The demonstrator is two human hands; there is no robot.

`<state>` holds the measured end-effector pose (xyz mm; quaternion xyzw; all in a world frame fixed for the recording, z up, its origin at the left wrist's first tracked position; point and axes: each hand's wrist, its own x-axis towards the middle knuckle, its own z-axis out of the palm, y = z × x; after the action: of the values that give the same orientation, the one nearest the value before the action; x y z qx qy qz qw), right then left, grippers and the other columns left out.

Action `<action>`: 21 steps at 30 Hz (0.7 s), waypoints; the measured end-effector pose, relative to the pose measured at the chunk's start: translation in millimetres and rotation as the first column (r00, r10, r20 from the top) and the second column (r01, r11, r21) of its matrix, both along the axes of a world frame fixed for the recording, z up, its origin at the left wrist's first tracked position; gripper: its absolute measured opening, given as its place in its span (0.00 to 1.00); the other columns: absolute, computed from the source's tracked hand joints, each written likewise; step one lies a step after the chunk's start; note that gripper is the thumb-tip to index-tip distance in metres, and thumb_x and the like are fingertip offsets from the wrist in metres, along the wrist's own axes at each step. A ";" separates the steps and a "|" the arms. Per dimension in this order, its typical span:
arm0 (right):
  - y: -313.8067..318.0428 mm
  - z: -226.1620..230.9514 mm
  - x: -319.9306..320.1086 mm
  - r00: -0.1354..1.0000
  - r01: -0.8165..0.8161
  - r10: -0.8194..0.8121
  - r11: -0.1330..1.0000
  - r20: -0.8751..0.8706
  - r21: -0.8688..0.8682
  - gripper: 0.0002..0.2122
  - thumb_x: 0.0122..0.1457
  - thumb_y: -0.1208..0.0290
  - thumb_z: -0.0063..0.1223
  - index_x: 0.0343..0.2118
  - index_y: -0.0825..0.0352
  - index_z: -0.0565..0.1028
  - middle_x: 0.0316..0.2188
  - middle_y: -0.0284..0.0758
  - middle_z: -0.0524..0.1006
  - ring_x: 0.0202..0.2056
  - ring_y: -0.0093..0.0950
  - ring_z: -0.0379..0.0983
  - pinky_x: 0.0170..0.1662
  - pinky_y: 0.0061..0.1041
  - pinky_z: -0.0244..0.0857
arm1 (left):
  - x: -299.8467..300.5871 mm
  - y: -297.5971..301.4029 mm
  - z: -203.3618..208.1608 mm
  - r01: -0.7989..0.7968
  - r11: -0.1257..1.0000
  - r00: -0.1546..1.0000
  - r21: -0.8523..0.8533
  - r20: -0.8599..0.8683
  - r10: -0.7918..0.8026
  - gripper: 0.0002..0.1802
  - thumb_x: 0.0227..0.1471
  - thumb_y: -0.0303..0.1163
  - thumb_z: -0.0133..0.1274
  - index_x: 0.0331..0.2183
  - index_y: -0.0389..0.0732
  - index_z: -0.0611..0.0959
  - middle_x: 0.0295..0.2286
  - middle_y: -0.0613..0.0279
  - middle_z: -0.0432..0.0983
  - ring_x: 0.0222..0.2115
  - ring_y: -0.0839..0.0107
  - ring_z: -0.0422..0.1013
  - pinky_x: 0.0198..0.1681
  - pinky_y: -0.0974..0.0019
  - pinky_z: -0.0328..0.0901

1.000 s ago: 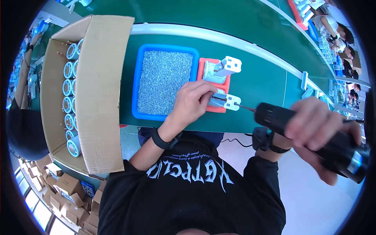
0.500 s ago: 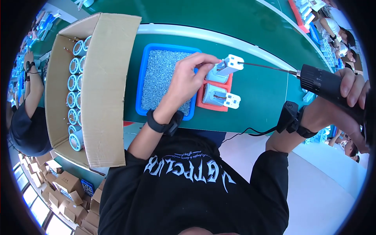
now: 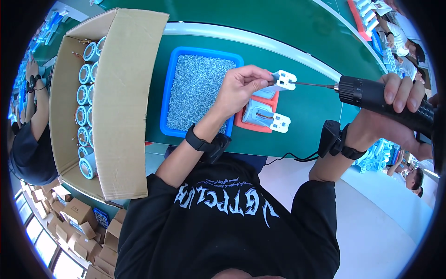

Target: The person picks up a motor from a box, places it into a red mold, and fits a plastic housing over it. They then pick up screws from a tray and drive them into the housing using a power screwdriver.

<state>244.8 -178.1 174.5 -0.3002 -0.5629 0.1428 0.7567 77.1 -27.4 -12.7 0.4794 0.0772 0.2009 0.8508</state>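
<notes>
My right hand [image 3: 402, 104] grips a black electric screwdriver [image 3: 362, 93]. Its long thin bit points left, with the tip at a white slotted end plate [image 3: 285, 80]. Closed in a pinch, my left hand [image 3: 244, 88] is at the left side of this plate, on a light blue part that my fingers largely cover. Below it, a red-orange holder [image 3: 253, 126] carries a second light blue housing [image 3: 255, 113], which has dark wires and another white end plate [image 3: 280, 123]. Left of the holder lies a blue tray [image 3: 163, 109] full of small metal screws [image 3: 197, 90].
A tall open cardboard box [image 3: 125, 102] at the left holds several light blue cylinders [image 3: 87, 166] with white rings. The table [image 3: 306, 111] is green, with a pale rail behind. Other people work at both sides; stacked cartons [image 3: 79, 211] stand at the lower left.
The screwdriver and my right hand have shifted left. My left hand has moved right and slightly down, and the upper white plate with it; that plate now sits at a different tilt.
</notes>
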 end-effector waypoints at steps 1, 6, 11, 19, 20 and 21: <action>1.2 1.4 -2.0 1.000 -0.026 0.026 1.000 0.007 0.011 0.40 0.32 0.26 0.54 0.30 0.67 0.69 0.27 0.31 0.69 0.24 0.23 0.67 0.28 0.25 0.62 | -0.5 -1.7 -0.1 -0.023 0.999 1.000 0.030 0.013 0.022 0.07 0.48 0.17 0.53 0.33 0.34 0.81 0.30 0.58 0.79 0.34 0.72 0.75 0.40 0.71 0.69; 10.1 0.9 -14.4 1.000 -0.025 0.025 1.000 -0.006 0.004 0.39 0.32 0.28 0.56 0.31 0.67 0.69 0.24 0.30 0.68 0.22 0.23 0.67 0.26 0.23 0.63 | -8.9 -0.2 13.3 -0.187 0.816 0.981 0.546 0.056 0.187 0.09 0.47 0.17 0.53 0.33 0.35 0.81 0.30 0.57 0.79 0.32 0.71 0.76 0.35 0.71 0.70; 22.3 -3.3 -25.7 0.992 0.104 -0.108 0.992 -0.060 -0.066 0.37 0.32 0.32 0.61 0.34 0.63 0.71 0.17 0.29 0.66 0.15 0.23 0.66 0.20 0.16 0.63 | -11.4 1.3 24.4 -0.293 0.735 0.956 0.612 0.178 0.233 0.10 0.44 0.17 0.53 0.32 0.37 0.81 0.28 0.57 0.79 0.28 0.66 0.75 0.30 0.69 0.69; 34.4 19.9 -41.0 0.902 -0.069 0.286 0.835 0.323 -0.546 0.38 0.33 0.33 0.61 0.32 0.69 0.68 0.30 0.31 0.66 0.27 0.28 0.68 0.30 0.25 0.65 | -67.1 39.6 16.9 0.230 0.294 0.889 0.928 -0.323 0.324 0.06 0.39 0.23 0.56 0.27 0.39 0.80 0.26 0.56 0.71 0.33 0.58 0.68 0.36 0.59 0.65; 34.3 18.0 -41.8 0.902 -0.072 0.291 0.831 0.320 -0.552 0.38 0.33 0.33 0.61 0.32 0.69 0.68 0.30 0.31 0.66 0.27 0.28 0.68 0.30 0.25 0.65 | -71.8 38.0 14.9 0.318 0.320 0.872 0.893 -0.408 0.271 0.05 0.39 0.23 0.56 0.26 0.39 0.79 0.26 0.56 0.70 0.33 0.58 0.67 0.36 0.58 0.65; 33.8 13.1 -42.7 0.908 -0.058 0.244 0.878 0.339 -0.475 0.38 0.33 0.34 0.62 0.31 0.69 0.68 0.30 0.31 0.67 0.27 0.28 0.68 0.29 0.24 0.66 | -74.5 36.6 12.3 0.403 0.340 0.846 0.849 -0.488 0.215 0.04 0.39 0.24 0.56 0.24 0.39 0.79 0.26 0.56 0.69 0.34 0.58 0.66 0.37 0.57 0.64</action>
<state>202.0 -144.2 187.6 -0.4450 -0.6748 0.2678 0.5243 2.7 9.2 -0.4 0.9153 0.1460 0.0177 0.3749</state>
